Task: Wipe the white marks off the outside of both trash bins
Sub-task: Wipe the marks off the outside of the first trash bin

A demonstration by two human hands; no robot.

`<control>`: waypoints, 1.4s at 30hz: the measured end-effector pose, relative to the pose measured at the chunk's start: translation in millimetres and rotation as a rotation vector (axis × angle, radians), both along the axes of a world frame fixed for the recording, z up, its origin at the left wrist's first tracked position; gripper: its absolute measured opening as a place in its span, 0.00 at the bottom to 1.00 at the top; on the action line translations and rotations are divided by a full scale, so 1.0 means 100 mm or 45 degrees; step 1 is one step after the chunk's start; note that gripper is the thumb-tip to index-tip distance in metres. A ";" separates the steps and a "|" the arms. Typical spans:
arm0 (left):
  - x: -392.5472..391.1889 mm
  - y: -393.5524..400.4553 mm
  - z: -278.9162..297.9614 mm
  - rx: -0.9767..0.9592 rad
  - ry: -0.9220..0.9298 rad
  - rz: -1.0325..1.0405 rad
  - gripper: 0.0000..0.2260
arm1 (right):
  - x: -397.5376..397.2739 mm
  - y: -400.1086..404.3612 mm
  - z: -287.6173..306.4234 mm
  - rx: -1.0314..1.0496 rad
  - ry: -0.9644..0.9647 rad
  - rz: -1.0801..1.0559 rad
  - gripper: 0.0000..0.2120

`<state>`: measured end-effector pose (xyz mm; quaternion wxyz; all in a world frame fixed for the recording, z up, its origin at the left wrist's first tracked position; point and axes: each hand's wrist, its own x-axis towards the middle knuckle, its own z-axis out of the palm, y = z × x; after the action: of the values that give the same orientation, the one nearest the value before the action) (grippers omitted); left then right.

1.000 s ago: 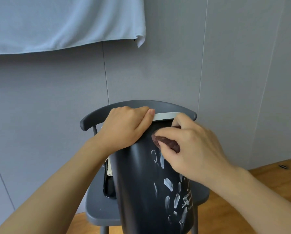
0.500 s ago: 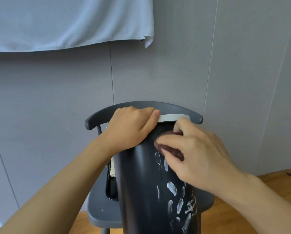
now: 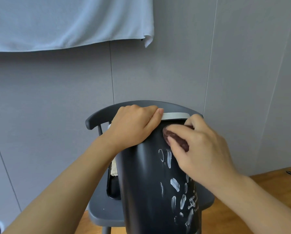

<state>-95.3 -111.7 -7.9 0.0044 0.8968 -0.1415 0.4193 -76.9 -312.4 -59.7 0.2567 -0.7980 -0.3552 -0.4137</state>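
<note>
I am early in the job, by my reckoning: the dark trash bin (image 3: pixel 146 183) stands tilted on the seat of the grey chair (image 3: pixel 104 215), its rim up against the chair's backrest, and most of the white marks (image 3: pixel 175 184) on its outer wall are not yet wiped, from just under my right hand down to the lower part. My left hand (image 3: pixel 134 127) is curled over the bin's rim, gripping it steady. My right hand (image 3: pixel 200 149) pinches a dark reddish-brown wiping pad (image 3: pixel 176 139) with curled fingers and presses it to the wall just below the pale rim band. A second bin I cannot identify here. Against the earlier frames, the pad sits in nearly the same spot, and the marks look unchanged.
</note>
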 end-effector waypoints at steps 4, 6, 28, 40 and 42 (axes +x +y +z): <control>0.03 0.06 -0.01 -0.025 -0.004 -0.010 0.19 | -0.07 -0.06 -0.12 -0.256 0.045 0.166 0.09; 0.04 0.04 -0.01 -0.010 -0.020 -0.011 0.19 | -0.02 -0.06 -0.08 -0.146 0.065 0.114 0.09; 0.10 -0.05 -0.03 -0.012 -0.070 0.125 0.20 | -0.07 -0.13 -0.23 -0.278 0.077 0.259 0.08; 0.13 -0.05 -0.02 -0.021 -0.029 0.143 0.20 | -0.07 -0.11 -0.21 -0.266 0.106 0.274 0.12; 0.14 -0.06 -0.01 -0.035 -0.015 0.139 0.21 | -0.01 -0.04 -0.13 -0.123 0.095 0.185 0.08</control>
<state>-81.4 -117.4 -9.0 -0.0071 0.9005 -0.0864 0.4262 -77.6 -316.7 -73.0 0.2603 -0.7965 -0.4219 -0.3462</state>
